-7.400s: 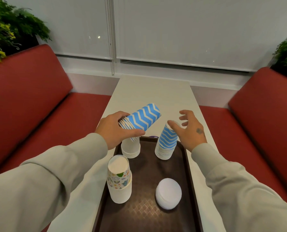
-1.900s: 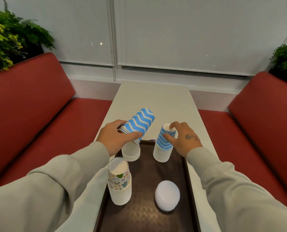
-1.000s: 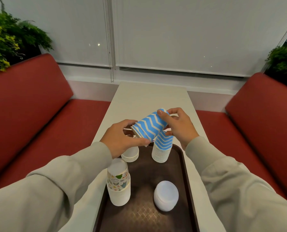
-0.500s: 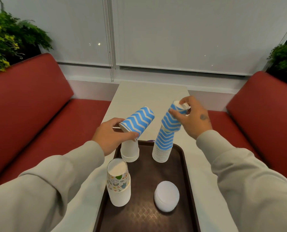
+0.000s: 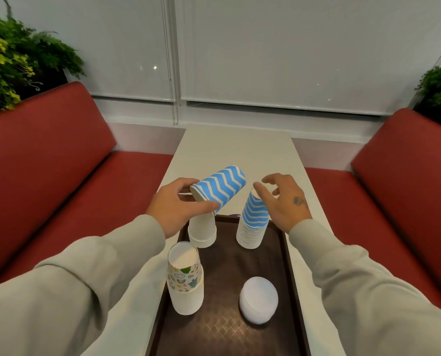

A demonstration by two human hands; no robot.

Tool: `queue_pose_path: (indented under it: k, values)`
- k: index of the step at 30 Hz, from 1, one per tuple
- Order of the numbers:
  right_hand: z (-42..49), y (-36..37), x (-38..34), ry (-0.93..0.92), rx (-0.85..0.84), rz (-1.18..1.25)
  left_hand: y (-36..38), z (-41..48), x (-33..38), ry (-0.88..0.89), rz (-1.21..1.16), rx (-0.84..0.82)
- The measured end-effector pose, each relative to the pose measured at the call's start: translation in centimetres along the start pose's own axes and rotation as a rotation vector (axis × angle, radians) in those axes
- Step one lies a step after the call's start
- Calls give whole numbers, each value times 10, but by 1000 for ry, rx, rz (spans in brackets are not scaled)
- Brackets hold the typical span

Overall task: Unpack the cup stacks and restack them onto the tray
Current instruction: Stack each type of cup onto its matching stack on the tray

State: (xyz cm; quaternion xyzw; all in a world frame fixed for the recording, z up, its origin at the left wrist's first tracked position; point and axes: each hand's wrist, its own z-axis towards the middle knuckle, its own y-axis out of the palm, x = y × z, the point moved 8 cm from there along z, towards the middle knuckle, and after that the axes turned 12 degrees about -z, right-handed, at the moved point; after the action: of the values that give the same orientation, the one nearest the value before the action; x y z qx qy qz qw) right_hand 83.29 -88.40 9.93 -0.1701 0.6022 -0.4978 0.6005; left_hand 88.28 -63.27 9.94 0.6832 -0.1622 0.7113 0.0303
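We judge the job nearly done: beside three other stacks [image 5: 186,278] on the brown tray [image 5: 227,265], the blue zigzag stack [image 5: 252,222] stands under our loose, spread right hand [image 5: 283,204], while our left hand [image 5: 178,209] grips the remaining blue zigzag cups [image 5: 219,187] above the tray's far edge.

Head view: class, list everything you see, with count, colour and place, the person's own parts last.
benches: two, red, left and right
table: one, white, between the benches
tray: one, dark brown, table's near end
zigzag stack: one, blue-white, tray's far right
plain stack: one, white, tray's far left
printed stack: one, white, colourful top, tray's near left
low stack: one, white, tray's near right
held cups: one bunch, blue-white zigzag, above the plain stack
plants: two, green, behind the benches
blinds: two, pale grey, back wall
left hand: grips the held cups
right hand: open, at the zigzag stack's top
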Motion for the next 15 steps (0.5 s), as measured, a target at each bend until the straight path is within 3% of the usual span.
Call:
queue_pose_path:
  k: [7, 15]
  values:
    - [-4, 9, -34, 134, -266, 505, 14, -4, 10, 13, -45, -80]
    - [4, 3, -27, 172, -186, 655, 9, -7, 12, 12, 0, -95]
